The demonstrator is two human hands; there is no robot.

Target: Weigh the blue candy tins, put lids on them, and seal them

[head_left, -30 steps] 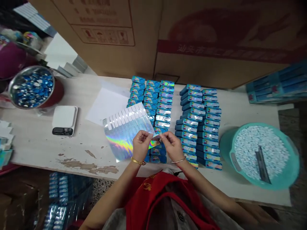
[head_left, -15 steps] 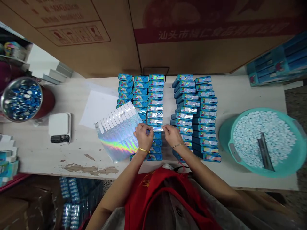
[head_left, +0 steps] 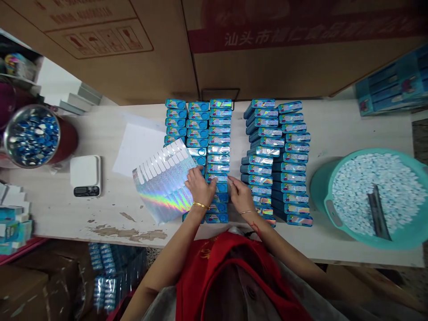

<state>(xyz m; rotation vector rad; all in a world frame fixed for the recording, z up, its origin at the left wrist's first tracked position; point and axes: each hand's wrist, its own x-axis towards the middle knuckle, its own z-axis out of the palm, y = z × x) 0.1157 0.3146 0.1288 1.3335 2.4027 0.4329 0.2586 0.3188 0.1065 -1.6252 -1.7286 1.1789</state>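
Basin (head_left: 317, 191) of white pieces (head_left: 374, 191) sits far right of your hands, bowl (head_left: 7, 133) of blue pieces (head_left: 33, 136) far left. Your left hand (head_left: 200, 189) curls at the edge of the holographic sheet (head_left: 163, 183), grip unclear; your right hand (head_left: 240, 198) has its fingertips (head_left: 232, 182) together against the tins (head_left: 217, 167), clamped or not, you can't tell.
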